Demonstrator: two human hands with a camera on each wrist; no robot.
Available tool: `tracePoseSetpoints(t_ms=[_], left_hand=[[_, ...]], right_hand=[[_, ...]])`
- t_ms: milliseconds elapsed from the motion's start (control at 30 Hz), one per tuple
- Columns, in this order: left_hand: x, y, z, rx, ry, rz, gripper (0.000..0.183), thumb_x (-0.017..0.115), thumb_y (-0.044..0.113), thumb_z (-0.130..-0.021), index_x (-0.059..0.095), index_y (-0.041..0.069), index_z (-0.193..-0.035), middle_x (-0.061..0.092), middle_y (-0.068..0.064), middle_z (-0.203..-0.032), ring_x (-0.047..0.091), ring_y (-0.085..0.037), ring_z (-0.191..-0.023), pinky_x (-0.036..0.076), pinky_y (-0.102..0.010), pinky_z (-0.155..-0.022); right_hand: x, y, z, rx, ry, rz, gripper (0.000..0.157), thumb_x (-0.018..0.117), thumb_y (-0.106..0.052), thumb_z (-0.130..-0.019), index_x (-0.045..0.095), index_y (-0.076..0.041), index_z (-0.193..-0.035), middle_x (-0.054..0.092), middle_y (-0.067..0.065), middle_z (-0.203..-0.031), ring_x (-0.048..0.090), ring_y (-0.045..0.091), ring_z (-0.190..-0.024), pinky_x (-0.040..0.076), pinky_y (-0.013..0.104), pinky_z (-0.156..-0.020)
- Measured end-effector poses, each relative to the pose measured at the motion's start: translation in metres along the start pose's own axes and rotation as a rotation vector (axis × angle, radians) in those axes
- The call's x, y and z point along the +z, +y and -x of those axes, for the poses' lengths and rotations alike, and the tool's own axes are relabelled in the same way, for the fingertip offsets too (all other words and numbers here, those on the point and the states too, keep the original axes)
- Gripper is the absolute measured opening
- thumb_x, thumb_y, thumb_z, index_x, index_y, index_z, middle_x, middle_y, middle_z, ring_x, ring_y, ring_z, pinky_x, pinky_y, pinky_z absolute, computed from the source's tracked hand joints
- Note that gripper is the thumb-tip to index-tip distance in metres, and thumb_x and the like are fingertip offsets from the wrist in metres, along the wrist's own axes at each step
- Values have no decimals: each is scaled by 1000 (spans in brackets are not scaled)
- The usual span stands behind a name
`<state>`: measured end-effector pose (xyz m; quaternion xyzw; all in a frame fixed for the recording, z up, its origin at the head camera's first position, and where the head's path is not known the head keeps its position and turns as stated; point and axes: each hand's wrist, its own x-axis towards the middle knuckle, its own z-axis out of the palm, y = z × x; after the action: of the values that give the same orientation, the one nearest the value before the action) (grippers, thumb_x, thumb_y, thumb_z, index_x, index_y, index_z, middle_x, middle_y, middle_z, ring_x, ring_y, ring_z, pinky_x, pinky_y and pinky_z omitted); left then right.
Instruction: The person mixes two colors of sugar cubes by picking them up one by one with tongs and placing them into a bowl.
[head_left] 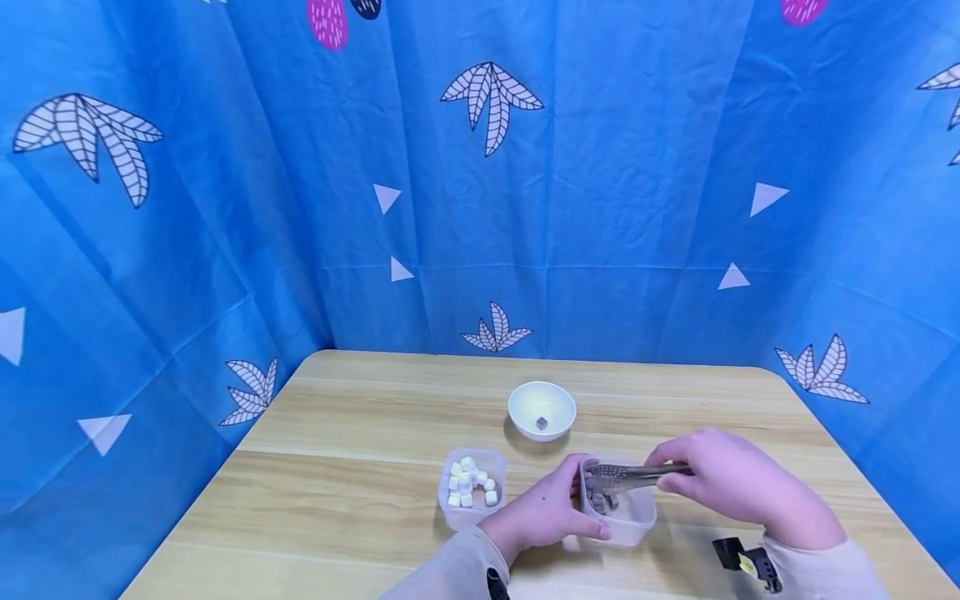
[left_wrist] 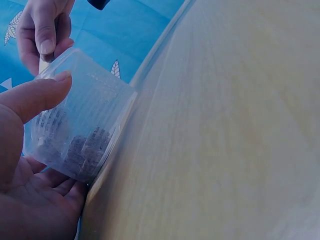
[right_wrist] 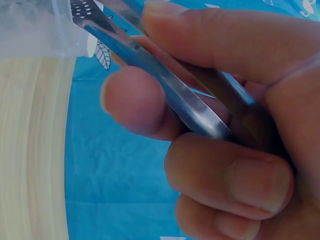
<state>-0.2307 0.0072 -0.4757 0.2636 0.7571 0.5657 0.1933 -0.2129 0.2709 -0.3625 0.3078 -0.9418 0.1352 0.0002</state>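
My left hand [head_left: 542, 512] grips a clear plastic container [head_left: 630, 533] by its left side, thumb at the near wall and fingers at the far side. Several dark brownish-grey cubes [head_left: 598, 502] lie in its left part, also visible through the wall in the left wrist view. Metal tongs [head_left: 637, 473] with perforated tips are held in my right hand [head_left: 731, 477]. Their tips are inside the container, over the cubes; whether they pinch one I cannot tell. In the right wrist view, thumb and fingers wrap the tongs' arms [right_wrist: 165, 85].
Left of my left hand, a second clear container [head_left: 444, 510] holds several white cubes [head_left: 467, 479]. A white bowl [head_left: 525, 406] stands behind the containers with one dark cube [head_left: 542, 423] in it. A blue patterned curtain [head_left: 480, 217] surrounds the wooden table [head_left: 345, 467].
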Motion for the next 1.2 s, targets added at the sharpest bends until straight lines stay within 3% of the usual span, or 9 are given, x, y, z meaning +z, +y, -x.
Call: tracePoseSetpoints(t_ms=[233,533,700,900,1200], left_hand=[[1,1,1,-22,7,-12,84,90,18,-73,42,29,-141,58,16,-129,53,-6,-123,39,-30,-110],[0,-1,1,-34,16,-5,86,90,18,-72,42,27,-143,57,13,-134,51,-7,-126,37,-30,-111],[0,-1,0,-49,23,-29,84,90,21,-73,43,26,-142,55,10,-138,50,-9,-128,37,-30,-112],[-1,1,1,-57,26,-41,89,90,24,-72,41,25,-146,51,8,-143,49,-10,-130,35,-32,-113],[-1,3,1,-40,18,-32,89,90,20,-73,40,23,-147,52,6,-144,49,-13,-131,35,-32,-113]], right_hand=[[-9,2,5,-2,-14,-41,17,73,-31,-93,76,-27,-109,71,-19,-99,62,-1,-85,55,35,-72],[-17,4,10,-30,-1,-120,19,68,-31,-97,74,-23,-114,66,-22,-91,55,-3,-72,50,28,-63],[-20,6,15,-30,70,-99,22,67,-31,-98,73,-22,-117,56,-24,-76,49,-3,-63,44,25,-58],[-21,5,13,-45,155,-14,26,67,-33,-99,74,-21,-120,70,-17,-103,53,-5,-74,54,30,-68],[-7,4,1,-24,307,45,26,71,-28,-96,74,-20,-120,73,-14,-103,54,-5,-72,56,35,-71]])
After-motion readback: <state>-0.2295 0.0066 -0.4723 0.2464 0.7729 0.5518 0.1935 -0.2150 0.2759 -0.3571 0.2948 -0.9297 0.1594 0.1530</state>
